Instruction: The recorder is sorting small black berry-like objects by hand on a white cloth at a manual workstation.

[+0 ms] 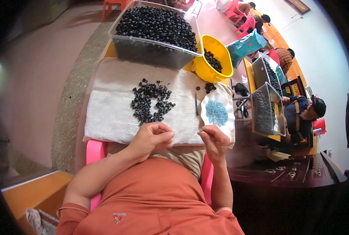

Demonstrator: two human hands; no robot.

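Note:
My left hand (pixel 153 138) is closed in a pinch over the near edge of a white towel (pixel 106 103); whatever its fingertips hold is too small to tell. My right hand (pixel 215 141) also pinches, thumb against forefinger, with a tiny pale speck at the tips that I cannot name. Just beyond it sits a white scalloped plate (pixel 231 117) bearing small clear-blue beads (pixel 216 112). Dark slim tweezers (pixel 196 104) lie left of the plate. A loose pile of small black ring-like parts (pixel 146 98) spreads on the towel beyond my left hand.
At the far end stand a clear bin (pixel 151 53) heaped with black parts and a yellow tub (pixel 225 72) partly filled with them. A few black parts (pixel 210 87) lie beside the plate. To the right are more clear bins (pixel 262 107), a seated person (pixel 303 113) and a dark table (pixel 256 176).

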